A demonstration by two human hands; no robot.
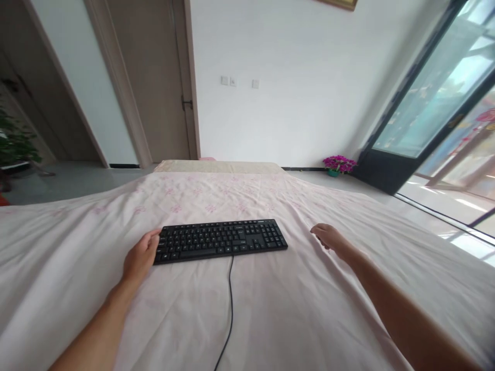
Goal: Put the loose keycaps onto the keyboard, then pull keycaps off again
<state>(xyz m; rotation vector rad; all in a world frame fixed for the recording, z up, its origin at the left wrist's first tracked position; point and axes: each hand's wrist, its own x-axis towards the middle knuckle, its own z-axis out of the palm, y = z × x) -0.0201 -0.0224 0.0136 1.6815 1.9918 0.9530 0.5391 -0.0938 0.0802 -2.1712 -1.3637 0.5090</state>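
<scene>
A black computer keyboard (216, 240) lies on the pink, floral-patterned cloth (266, 309), its number pad at the right end. My left hand (142, 255) grips its left end, with the thumb over the edge keys and the other fingers mostly hidden. From the near edge of the keyboard a black cable (231, 299) runs towards me and leaves the view at the bottom. To the right, apart from the keyboard, my right hand (328, 237) hovers at or just above the cloth with curled fingers. Something small and dark shows under those fingers, too small to name.
The wrinkled cloth spreads wide on both sides. Beyond it are a white wall (278, 113) with switches, a brown door (154, 77), and a pot of magenta flowers (339, 164). A glass door (429, 103) stands at the right, and a green plant (15, 136) at the left.
</scene>
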